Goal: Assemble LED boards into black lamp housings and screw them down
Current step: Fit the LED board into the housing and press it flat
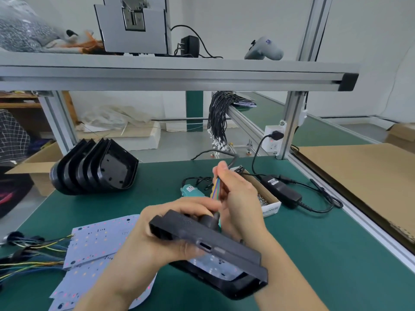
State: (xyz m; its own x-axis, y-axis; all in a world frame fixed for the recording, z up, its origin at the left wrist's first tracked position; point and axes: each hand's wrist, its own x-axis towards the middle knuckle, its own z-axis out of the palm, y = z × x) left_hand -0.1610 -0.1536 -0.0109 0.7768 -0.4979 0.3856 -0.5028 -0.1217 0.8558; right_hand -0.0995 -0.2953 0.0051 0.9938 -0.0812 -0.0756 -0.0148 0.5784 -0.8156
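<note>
lamp housing, black and shallow, sits tilted in front of me above the green bench, its back face turned up toward my eyes and its open side facing down and away. my left hand grips it from the left end, fingers curled round the near edge and thumb over the top. its long axis runs from my left hand down toward the lower right. under its lower rim i can see a pale led board already lying inside.

from the round boss on the housing's back a bundle of coloured wires rises almost straight up, away from me. my right hand is above and just behind the housing, fingers pinched closed on that bundle, so the right hand is the nearer one to the wires and the pull lies along them, up and off the back. i judge i am drawing the leads through the hole so the board seats flat before any screwing.

spare led boards lie fanned on the bench to my left, their wires trailing off the left edge. a stack of empty housings stands at the far left, and a box of screws sits just right of my right hand.
</note>
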